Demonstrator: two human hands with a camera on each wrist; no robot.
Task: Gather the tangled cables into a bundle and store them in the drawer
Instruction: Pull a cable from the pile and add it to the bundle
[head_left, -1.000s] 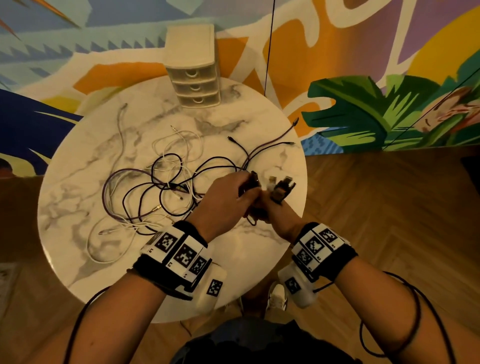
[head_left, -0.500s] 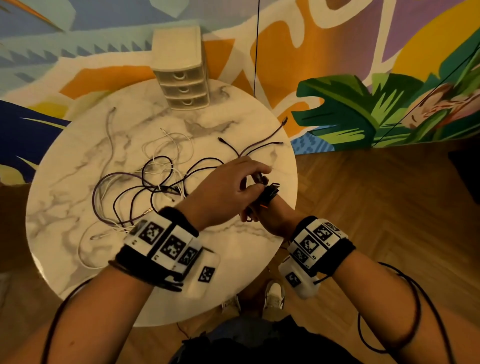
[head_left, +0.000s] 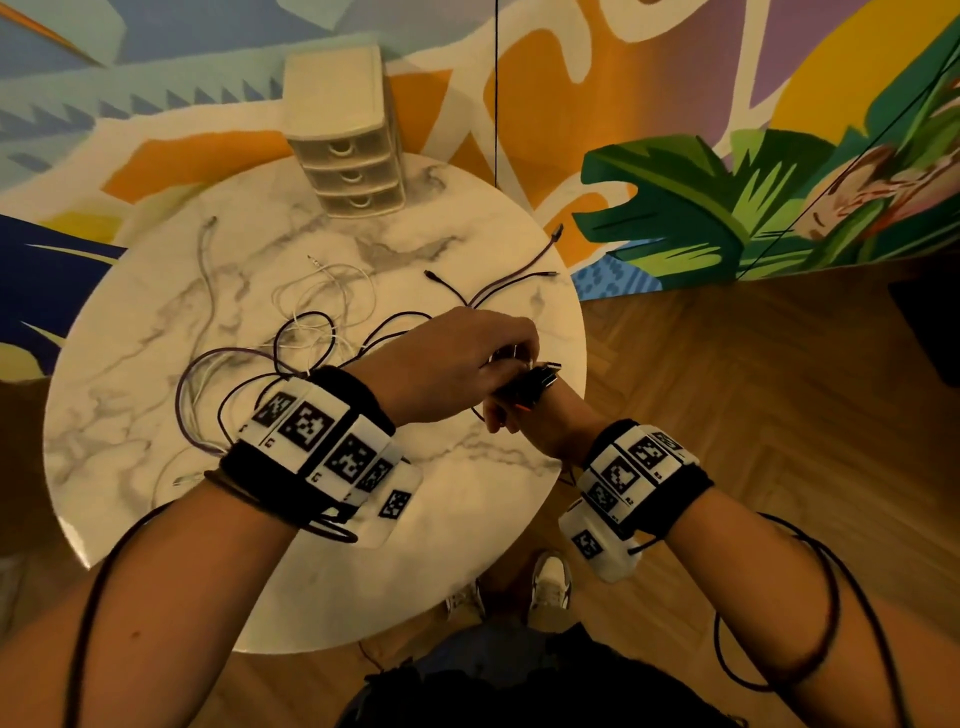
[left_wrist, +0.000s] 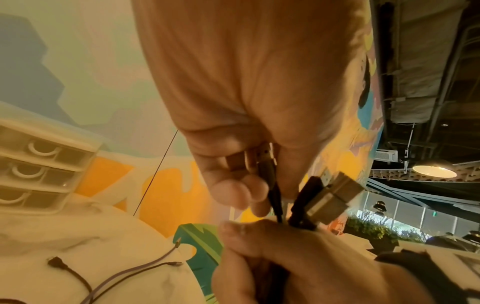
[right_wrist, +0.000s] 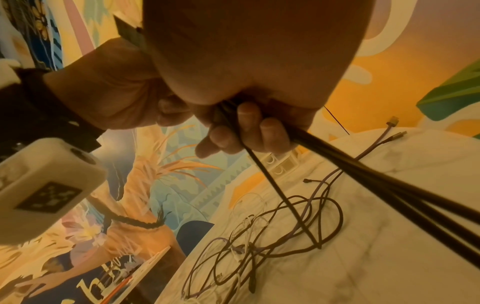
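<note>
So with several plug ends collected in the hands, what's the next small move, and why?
Probably tuck the plug the left hand pinches in with the plugs gripped by the right hand; most cable lies loose on the table.

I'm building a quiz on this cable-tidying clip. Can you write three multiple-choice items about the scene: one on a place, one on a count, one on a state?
1. Where does the drawer unit stand?
A. At the table's far edge
B. On the floor
C. By the person's shoes

2. How many drawers does it show?
A. One
B. Three
C. Five

3. What is the right hand doing?
A. Lying flat on the table
B. Gripping dark cables
C. Pulling a drawer open

Key: 1 A, the unit sits on the marble table near the mural wall. 2 B, three handles are stacked on its front. 3 B, its fingers curl round the cables in the right wrist view.
</note>
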